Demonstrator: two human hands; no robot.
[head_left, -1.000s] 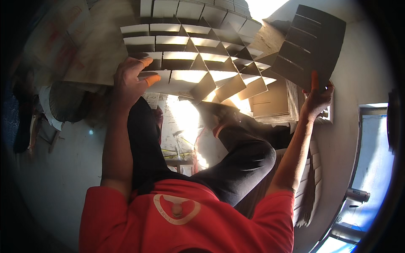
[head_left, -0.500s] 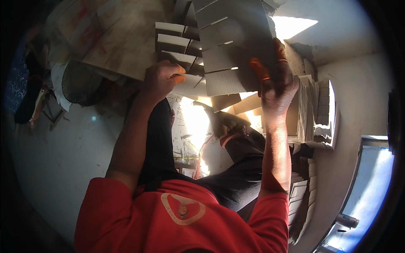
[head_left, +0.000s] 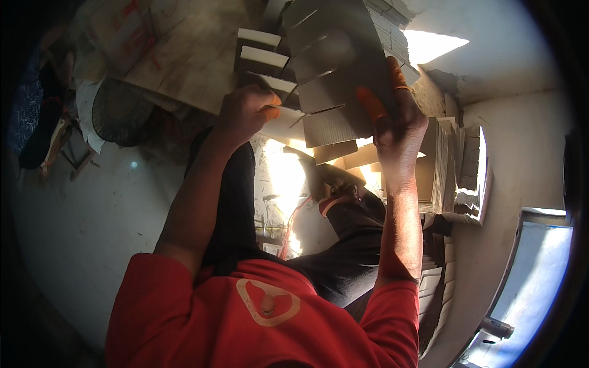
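A slotted grey-brown cardboard divider sheet [head_left: 334,67] is raised in front of me, slanting, with several cross slits. My right hand [head_left: 402,129] grips its right edge, fingers closed, with orange covers on the thumb and a finger. Cardboard cross strips [head_left: 262,58] stand in a row along the sheet's left side, meeting it at the slits. Closed in a pinch, my left hand [head_left: 242,116] holds the nearest cardboard strip [head_left: 285,121] at its left end; orange covers show on its thumb and finger too.
A wooden board [head_left: 178,67] lies at upper left, above a dark round ribbed object [head_left: 119,111]. Stacked cardboard [head_left: 434,162] stands at right, with more cardboard pieces [head_left: 389,34] behind the sheet. My legs [head_left: 343,264] are below; a blue-lit panel [head_left: 537,264] stands at lower right.
The sheet has tilted, its lower end shifting slightly right and its upper right edge left. My left hand has moved a little right with the strips; my right hand has shifted slightly left.
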